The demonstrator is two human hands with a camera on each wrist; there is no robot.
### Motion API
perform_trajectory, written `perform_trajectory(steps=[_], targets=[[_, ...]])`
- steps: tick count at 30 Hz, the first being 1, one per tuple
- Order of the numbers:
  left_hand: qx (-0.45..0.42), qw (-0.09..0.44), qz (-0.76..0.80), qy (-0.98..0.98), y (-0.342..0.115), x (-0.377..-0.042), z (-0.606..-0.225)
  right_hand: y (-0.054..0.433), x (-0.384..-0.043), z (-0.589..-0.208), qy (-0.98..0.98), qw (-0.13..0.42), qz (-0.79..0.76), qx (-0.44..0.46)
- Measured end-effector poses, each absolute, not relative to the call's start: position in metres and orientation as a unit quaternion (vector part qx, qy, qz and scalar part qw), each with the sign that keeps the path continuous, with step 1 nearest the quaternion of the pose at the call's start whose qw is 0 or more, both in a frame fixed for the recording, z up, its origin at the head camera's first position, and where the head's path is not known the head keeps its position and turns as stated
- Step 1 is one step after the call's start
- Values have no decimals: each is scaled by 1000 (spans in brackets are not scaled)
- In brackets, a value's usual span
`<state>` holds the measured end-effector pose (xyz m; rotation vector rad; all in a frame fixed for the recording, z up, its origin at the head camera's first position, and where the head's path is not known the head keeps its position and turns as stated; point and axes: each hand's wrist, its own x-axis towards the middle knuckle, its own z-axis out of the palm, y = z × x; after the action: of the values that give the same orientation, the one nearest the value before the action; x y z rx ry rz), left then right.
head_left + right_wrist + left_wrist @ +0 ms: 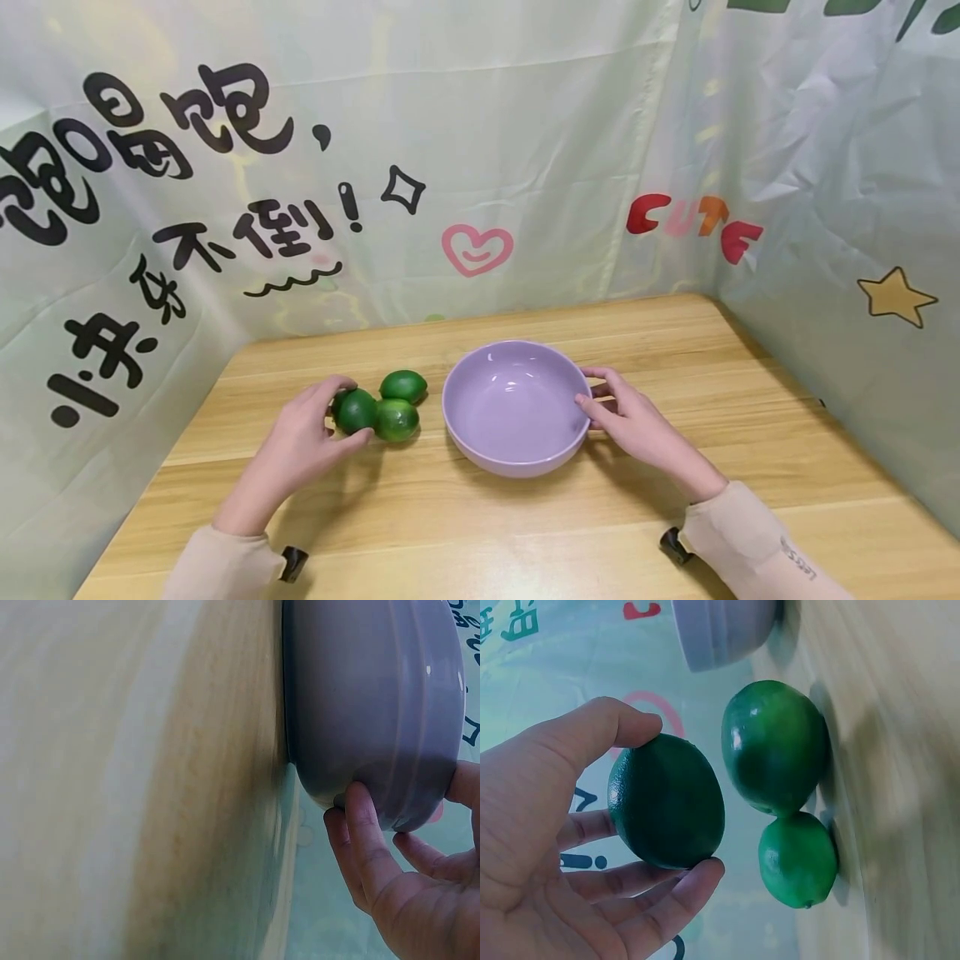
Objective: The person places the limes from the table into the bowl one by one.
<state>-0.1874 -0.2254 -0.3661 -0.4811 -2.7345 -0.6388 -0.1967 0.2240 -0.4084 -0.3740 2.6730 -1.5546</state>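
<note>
My left hand holds a dark green lime between thumb and fingertips. In the left wrist view this held lime appears lifted off the tabletop. Two more limes lie on the table just right of it: a lighter one nearer me and a darker one behind. A glossy purple bowl stands upright on the table, with nothing inside. At its right side my right hand grips the rim, thumb over the edge. The right wrist view shows fingers against the bowl's outer wall.
The wooden table meets a printed fabric backdrop at the back and both sides. Both forearms wear pale sleeves, each with a small black device at the cuff.
</note>
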Motion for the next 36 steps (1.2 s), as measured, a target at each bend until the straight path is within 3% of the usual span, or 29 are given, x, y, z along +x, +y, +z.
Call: perform_trajectory(steps=[36], targets=[[-218,131,-246,-935,-179,-199,-352,223,-196,-409,849,20,-514,-124]])
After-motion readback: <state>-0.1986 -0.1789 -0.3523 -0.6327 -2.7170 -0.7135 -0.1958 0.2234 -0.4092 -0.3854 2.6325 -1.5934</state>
